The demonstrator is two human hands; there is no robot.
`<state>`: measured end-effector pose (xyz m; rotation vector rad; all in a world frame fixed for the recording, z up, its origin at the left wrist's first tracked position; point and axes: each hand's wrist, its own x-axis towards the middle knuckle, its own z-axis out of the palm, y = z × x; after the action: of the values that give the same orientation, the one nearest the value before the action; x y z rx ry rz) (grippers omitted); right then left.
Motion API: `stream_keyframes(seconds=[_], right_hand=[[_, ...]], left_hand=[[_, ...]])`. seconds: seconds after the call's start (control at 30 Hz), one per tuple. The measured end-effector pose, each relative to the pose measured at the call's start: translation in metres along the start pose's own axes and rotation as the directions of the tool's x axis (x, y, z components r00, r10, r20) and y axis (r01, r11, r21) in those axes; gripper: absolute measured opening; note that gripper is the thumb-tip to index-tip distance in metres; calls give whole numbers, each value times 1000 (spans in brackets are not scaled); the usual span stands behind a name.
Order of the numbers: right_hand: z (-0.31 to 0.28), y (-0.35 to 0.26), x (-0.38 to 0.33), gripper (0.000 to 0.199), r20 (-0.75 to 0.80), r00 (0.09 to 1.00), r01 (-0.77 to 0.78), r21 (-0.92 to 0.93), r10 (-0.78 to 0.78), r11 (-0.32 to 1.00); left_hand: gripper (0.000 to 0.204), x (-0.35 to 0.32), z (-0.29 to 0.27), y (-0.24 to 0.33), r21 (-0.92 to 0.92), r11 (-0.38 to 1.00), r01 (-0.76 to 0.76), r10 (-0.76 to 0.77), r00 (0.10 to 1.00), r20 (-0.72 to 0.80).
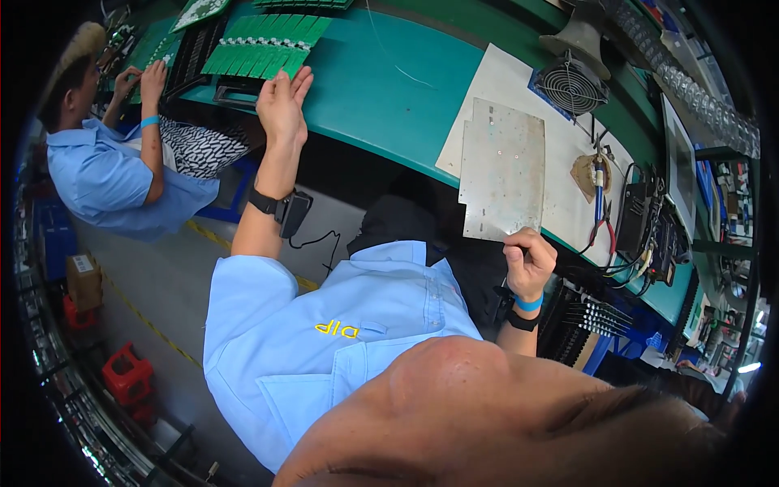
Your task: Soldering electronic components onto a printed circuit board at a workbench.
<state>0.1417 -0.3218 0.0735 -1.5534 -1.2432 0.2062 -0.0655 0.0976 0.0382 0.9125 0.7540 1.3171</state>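
Note:
At the left end of the bench, my left hand [284, 109] reaches to the near edge of a green circuit board panel [264, 45]. Its fingers are stretched out and apart, with the fingertips at the panel's corner. The panel has narrow strips and a row of pale parts across its middle. My right hand [529, 261] is closed on the lower edge of a flat grey metal plate [503, 166]. The plate has small holes and notched sides, and it tilts up over the front edge of the bench and a white board [560, 195].
A co-worker [114, 170] sits at left, hands on another green board. On the right stand a round fan [572, 85], blue- and red-handled tools [604, 219] and a screen [680, 154]. A black rack [580, 325] sits below. Red stools [128, 373] stand on the floor.

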Motion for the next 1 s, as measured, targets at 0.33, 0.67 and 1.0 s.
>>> stream_keyframes(seconds=[0.33, 0.67, 1.0], right_hand=[[78, -42, 40, 45, 353, 877, -463, 450, 324, 763], [115, -30, 56, 46, 302, 858, -475, 775, 416, 417], [62, -14, 19, 33, 74, 835, -392, 774, 545, 496]], left_hand=[[29, -150, -22, 47, 123, 991, 59, -84, 973, 215], [31, -249, -35, 68, 151, 967, 205, -253, 829, 498], [41, -246, -12, 40, 233, 905, 355, -397, 517, 758]])
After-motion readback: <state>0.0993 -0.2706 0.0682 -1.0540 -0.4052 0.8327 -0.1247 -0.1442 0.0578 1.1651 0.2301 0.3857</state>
